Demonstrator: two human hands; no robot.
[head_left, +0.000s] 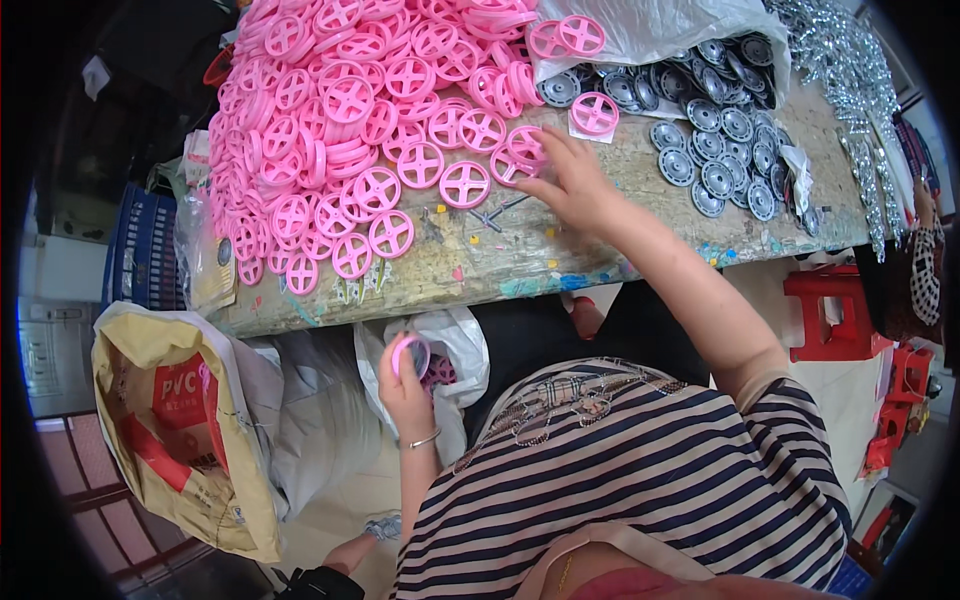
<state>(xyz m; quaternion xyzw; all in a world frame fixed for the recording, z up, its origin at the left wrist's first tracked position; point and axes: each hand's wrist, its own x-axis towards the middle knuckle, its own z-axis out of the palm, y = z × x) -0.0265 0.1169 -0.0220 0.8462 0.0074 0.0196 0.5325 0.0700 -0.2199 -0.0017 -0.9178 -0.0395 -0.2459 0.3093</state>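
In my left hand (403, 398), low in front of the table, is a pink wheel (410, 356), gripped upright by its rim with what looks like a grey disc inside. A white sack (465, 335) just behind it holds more pink wheels. My right hand (578, 182) reaches over the table with thumb and fingers apart. Its fingertips are at two overlapping pink spoked wheels (508, 168) on the near side of a large pink pile (350, 100). Whether they press on a rim is hard to tell.
Grey discs (715, 180) spill from a whitish bag (650, 35) at the right. Silver tinsel (845, 70) hangs over the table's right end. A large paper sack (115, 400) stands at the lower left, a red stool (830, 305) at the right. Thin metal pieces (490, 218) lie near the front edge.
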